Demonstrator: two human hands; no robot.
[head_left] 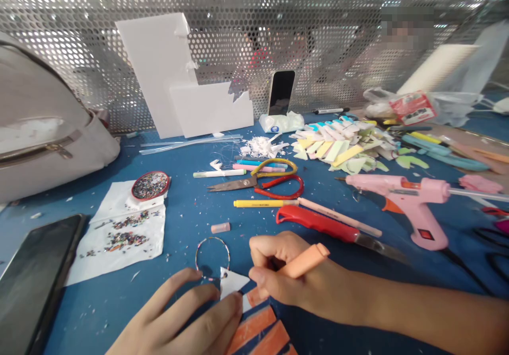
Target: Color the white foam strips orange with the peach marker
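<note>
My right hand (284, 270) is closed around an orange marker (308, 260), its tip end down at a flat white piece (234, 282) with a pointed top. Orange-coloured strips (252, 329) spread out below the piece, with blue table showing between them. A beaded ring (212, 238) passes through a hole near the point of the piece. My left hand (186, 318) lies over the left side of the piece, fingers stretched out and fingertips resting on it and by the ring. A pale orange cap (220, 227) lies beyond the ring.
Scissors (233, 185), a red-handled knife (318, 222), several markers (264, 203) and a pink glue gun (417, 190) lie ahead. Beads sit on white paper (153, 238) beside a phone (35, 286) at left. Paper scraps (342, 143) are heaped behind.
</note>
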